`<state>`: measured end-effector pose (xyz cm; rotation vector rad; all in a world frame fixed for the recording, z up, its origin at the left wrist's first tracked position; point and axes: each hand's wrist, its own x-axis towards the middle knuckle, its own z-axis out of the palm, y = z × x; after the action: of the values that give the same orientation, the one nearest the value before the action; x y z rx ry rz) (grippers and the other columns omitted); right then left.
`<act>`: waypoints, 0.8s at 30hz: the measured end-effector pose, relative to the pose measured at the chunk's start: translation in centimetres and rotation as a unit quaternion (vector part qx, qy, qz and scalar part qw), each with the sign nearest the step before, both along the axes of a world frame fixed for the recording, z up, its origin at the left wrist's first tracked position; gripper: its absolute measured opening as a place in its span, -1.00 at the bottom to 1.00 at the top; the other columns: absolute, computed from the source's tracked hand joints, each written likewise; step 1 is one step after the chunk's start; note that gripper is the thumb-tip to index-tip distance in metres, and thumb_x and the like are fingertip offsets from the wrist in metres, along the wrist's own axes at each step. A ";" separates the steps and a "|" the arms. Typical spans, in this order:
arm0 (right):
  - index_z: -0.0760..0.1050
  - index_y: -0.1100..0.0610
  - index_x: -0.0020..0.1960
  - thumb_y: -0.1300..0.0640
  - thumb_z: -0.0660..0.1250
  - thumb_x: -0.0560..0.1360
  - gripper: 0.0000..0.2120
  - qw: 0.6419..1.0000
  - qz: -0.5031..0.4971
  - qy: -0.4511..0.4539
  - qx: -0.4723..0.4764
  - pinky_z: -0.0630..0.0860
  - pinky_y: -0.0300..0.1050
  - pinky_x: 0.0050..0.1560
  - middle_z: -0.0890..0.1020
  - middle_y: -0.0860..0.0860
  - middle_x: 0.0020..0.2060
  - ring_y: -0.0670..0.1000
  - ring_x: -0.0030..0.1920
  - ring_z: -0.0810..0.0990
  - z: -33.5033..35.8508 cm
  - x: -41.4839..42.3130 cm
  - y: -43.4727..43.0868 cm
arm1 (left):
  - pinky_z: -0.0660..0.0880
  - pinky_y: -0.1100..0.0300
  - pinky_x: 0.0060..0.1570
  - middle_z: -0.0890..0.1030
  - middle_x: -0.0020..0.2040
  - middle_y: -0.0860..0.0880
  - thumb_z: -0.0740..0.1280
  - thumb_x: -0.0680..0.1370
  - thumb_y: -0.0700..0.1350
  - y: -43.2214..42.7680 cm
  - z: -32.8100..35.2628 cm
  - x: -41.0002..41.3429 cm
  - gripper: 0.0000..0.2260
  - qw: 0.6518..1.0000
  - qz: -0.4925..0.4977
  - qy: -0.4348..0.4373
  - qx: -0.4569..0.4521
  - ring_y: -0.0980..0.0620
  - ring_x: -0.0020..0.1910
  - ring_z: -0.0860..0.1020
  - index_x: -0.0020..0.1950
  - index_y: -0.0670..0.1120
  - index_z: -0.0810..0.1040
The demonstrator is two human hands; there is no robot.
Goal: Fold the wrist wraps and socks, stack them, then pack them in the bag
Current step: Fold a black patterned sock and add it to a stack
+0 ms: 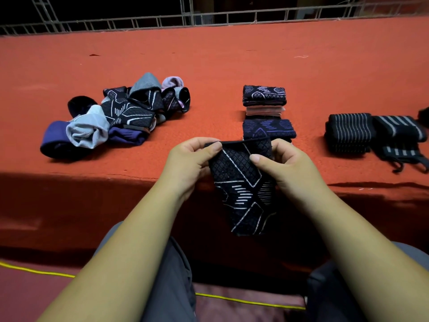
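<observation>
Two knees in grey trousers point(171, 275) fill the nearest ground, and a yellow cord point(250, 300) runs beneath them. Just above hangs the dark patterned sock point(243, 194). Its long axis runs near to far, with the free end pointing down toward the lap and the cuff up and away at the bench point(232, 61) edge. I see the left hand point(185, 159) pinching the cuff's left corner and the right hand point(285, 163) pinching the right edge just below the cuff, fingers point(213, 147) curled on the fabric. Neither hand is clearly nearer. I judge the coming fold turns on one relation: the loose length lies below the fingers and nearer than them, so it must come up to meet the cuff. Just beyond the hands sit two stacks of folded socks point(269, 129), one behind the other. Farther left lies the unfolded pile point(120, 115), and to the right, well apart, the folded wrist wraps point(350, 133) lie side by side. No bag is in view. A metal railing point(209, 17) closes the far edge.
</observation>
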<state>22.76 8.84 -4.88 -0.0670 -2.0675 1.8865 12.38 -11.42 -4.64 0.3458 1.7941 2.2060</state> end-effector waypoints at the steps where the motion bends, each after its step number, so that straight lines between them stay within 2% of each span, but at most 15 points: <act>1: 0.57 0.19 0.05 0.15 0.54 0.56 -0.81 1.000 0.004 0.004 0.004 0.51 0.04 -0.01 0.62 0.12 -0.13 0.04 -0.11 0.57 -0.1 0.0 0.1 | 0.64 0.09 -0.07 0.71 -0.01 -0.12 0.46 0.61 -0.22 0.0 0.1 0.1 -0.91 1.000 -0.004 0.002 0.005 -0.03 -0.05 0.66 0.10 -0.11 0.71; 4: 0.57 0.16 0.07 0.06 0.54 0.56 -0.77 1.000 0.017 0.005 0.013 0.52 0.05 0.03 0.65 0.11 -0.09 0.02 -0.07 0.60 -0.2 -0.1 0.4 | 0.66 0.15 -0.12 0.74 0.03 -0.11 0.40 0.65 -0.21 0.0 0.3 0.2 -0.89 0.999 -0.021 0.002 0.030 0.01 -0.04 0.69 0.12 -0.09 0.72; 7: 0.65 0.05 0.15 0.06 0.43 0.65 -0.88 0.997 0.034 -0.022 0.066 0.59 -0.07 0.10 0.77 -0.07 0.03 -0.09 0.03 0.71 -0.1 0.3 0.7 | 0.67 0.16 -0.15 0.74 0.03 -0.14 0.37 0.68 -0.19 0.1 0.4 0.4 -0.87 0.998 -0.032 -0.007 0.061 0.01 -0.07 0.70 0.15 -0.08 0.71; 9: 0.69 0.04 0.14 0.11 0.39 0.68 -0.89 0.995 0.039 -0.036 0.089 0.58 -0.12 0.07 0.78 -0.05 0.02 -0.14 0.00 0.70 -0.1 0.4 0.9 | 0.68 0.14 -0.10 0.74 0.04 -0.14 0.37 0.68 -0.17 0.1 0.3 0.2 -0.85 0.998 -0.029 -0.003 0.060 0.00 -0.05 0.70 0.20 -0.09 0.69; 12: 0.70 0.08 0.07 0.14 0.40 0.66 -0.90 0.992 0.004 -0.020 0.127 0.54 -0.04 0.02 0.78 0.03 -0.03 -0.16 -0.07 0.64 -0.2 0.2 0.9 | 0.67 0.10 0.01 0.73 0.12 -0.14 0.41 0.65 -0.14 0.0 0.2 0.1 -0.77 0.997 -0.046 0.002 0.056 -0.03 0.05 0.70 0.30 -0.14 0.64; 15: 0.69 0.10 0.07 0.10 0.41 0.65 -0.90 0.992 -0.048 0.000 0.113 0.57 0.04 0.05 0.76 0.08 -0.05 -0.11 -0.07 0.64 -0.2 0.0 0.9 | 0.64 0.00 0.21 0.71 0.25 -0.18 0.45 0.60 -0.18 -0.2 -0.2 0.1 -0.65 0.992 -0.129 0.005 0.001 -0.12 0.24 0.68 0.37 -0.21 0.57; 17: 0.68 0.11 0.08 0.06 0.42 0.65 -0.86 0.994 -0.064 0.002 0.084 0.60 0.07 0.06 0.77 0.09 -0.03 -0.07 -0.07 0.66 -0.1 -0.1 1.0 | 0.62 -0.01 0.26 0.73 0.21 -0.16 0.46 0.60 -0.26 -0.3 -0.6 0.2 -0.71 0.986 -0.150 0.021 -0.067 -0.11 0.21 0.70 0.31 -0.19 0.59; 19: 0.67 0.14 0.09 0.05 0.40 0.67 -0.83 0.997 -0.054 0.004 0.050 0.58 0.10 0.01 0.77 0.11 -0.04 -0.03 -0.11 0.66 -0.1 -0.2 1.1 | 0.64 0.00 0.19 0.75 0.14 -0.16 0.46 0.60 -0.26 -0.2 -0.8 0.2 -0.81 0.988 -0.131 0.029 -0.081 -0.09 0.12 0.72 0.21 -0.15 0.64; 20: 0.66 0.15 0.10 0.03 0.39 0.68 -0.82 0.998 -0.040 -0.005 0.043 0.55 0.08 -0.05 0.77 0.10 -0.10 -0.01 -0.17 0.64 -0.1 -0.2 1.2 | 0.66 0.01 0.12 0.75 0.11 -0.17 0.46 0.61 -0.24 -0.2 -0.9 0.1 -0.85 0.990 -0.118 0.023 -0.068 -0.09 0.07 0.73 0.18 -0.14 0.65; 22: 0.65 0.10 0.11 0.06 0.38 0.69 -0.87 0.996 0.007 -0.034 0.077 0.51 -0.11 -0.15 0.73 -0.08 -0.22 -0.07 -0.28 0.60 0.1 -0.1 1.3 | 0.67 0.01 0.03 0.73 0.07 -0.25 0.45 0.61 -0.23 -0.2 -0.9 -0.1 -0.85 0.994 -0.101 -0.003 -0.032 -0.13 -0.02 0.71 0.17 -0.17 0.66; 24: 0.62 0.07 0.17 0.18 0.37 0.68 -0.90 0.992 0.063 -0.051 0.101 0.49 -0.32 -0.22 0.73 -0.20 -0.20 -0.22 -0.27 0.62 0.0 0.0 1.2 | 0.67 -0.01 0.04 0.71 0.07 -0.29 0.45 0.61 -0.23 -0.4 -1.1 -0.5 -0.83 0.996 -0.088 -0.015 -0.026 -0.16 -0.03 0.69 0.20 -0.21 0.66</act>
<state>22.74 10.04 -4.86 0.0156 -2.3724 1.7647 11.93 -11.86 -5.70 0.4398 1.7315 2.0294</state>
